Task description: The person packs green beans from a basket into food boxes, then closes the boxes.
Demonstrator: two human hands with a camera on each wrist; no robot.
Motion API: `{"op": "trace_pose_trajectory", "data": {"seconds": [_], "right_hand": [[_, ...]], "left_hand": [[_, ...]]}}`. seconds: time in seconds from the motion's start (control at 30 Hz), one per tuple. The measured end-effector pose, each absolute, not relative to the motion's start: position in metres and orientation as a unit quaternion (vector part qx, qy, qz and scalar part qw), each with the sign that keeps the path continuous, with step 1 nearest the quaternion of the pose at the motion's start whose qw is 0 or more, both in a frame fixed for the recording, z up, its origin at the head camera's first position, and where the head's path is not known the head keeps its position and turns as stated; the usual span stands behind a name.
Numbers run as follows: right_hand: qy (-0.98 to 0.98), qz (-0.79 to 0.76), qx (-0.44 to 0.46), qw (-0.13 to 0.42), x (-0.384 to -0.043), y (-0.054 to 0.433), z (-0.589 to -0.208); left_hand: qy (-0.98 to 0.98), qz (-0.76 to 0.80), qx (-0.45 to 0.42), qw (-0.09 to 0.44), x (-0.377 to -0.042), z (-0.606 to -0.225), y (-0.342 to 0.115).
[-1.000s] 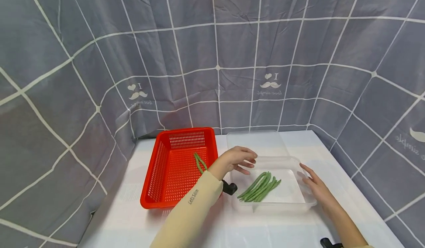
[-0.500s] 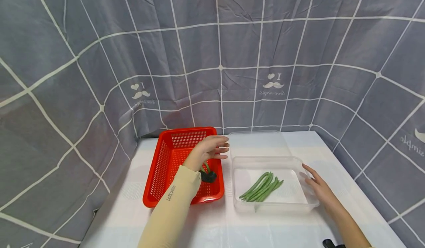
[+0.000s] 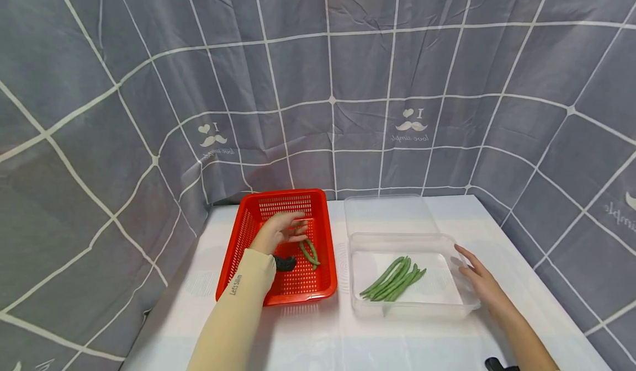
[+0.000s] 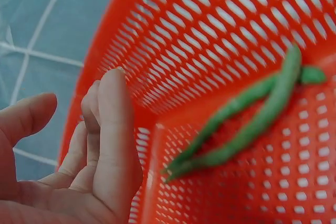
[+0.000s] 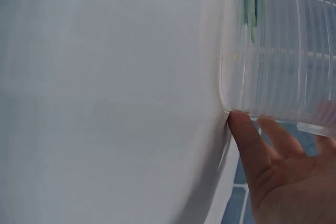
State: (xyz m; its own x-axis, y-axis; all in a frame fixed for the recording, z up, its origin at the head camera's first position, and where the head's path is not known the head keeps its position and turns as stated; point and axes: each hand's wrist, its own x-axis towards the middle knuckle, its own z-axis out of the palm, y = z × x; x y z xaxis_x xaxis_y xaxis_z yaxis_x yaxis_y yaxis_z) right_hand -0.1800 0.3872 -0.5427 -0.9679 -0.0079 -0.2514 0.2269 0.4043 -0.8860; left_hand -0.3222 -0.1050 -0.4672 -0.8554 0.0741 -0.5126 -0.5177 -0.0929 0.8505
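My left hand (image 3: 282, 233) hovers inside the red plastic basket (image 3: 326, 233), its fingers loosely bent and nothing between them. Beside its fingertips, two green beans (image 3: 310, 254) lie on the basket floor; the left wrist view shows these green beans (image 4: 252, 124) crossing near one end, apart from the fingers. To the right stands a clear plastic container (image 3: 412, 307) with a small pile of green beans (image 3: 392, 280) in its left half. My right hand (image 3: 479, 284) rests against its right wall. In the right wrist view, the thumb of this hand (image 5: 283, 182) touches the container's lower corner.
Behind the container a clear flat lid (image 3: 387, 216) lies on the white-covered table (image 3: 308, 343). A grey curtain (image 3: 358, 73) with white lines surrounds the table at the back and sides. A black wrist mount (image 3: 285, 264) hangs below my left wrist.
My left hand has moved left from above the container's left edge to inside the red basket, with its fingers empty. My right hand has stayed at the container's right side.
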Motion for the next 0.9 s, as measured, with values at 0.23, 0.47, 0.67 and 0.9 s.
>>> {"op": "trace_pose_trajectory", "data": {"seconds": [0.23, 0.47, 0.67, 0.9], "right_hand": [[0.836, -0.534, 0.068, 0.110, -0.180, 0.388, -0.544], [0.834, -0.534, 0.077, 0.116, -0.180, 0.387, -0.542], [0.834, -0.533, 0.081, 0.118, -0.181, 0.387, -0.542], [0.830, -0.539, 0.078, 0.119, -0.181, 0.388, -0.542]], "left_hand": [[0.652, 0.692, -0.217, 0.219, -0.325, -0.486, -0.117], [0.701, 0.646, -0.214, 0.213, -0.323, -0.494, -0.122], [0.735, 0.609, -0.194, 0.225, -0.320, -0.499, -0.119], [0.756, 0.590, -0.194, 0.209, -0.319, -0.504, -0.113]]}}
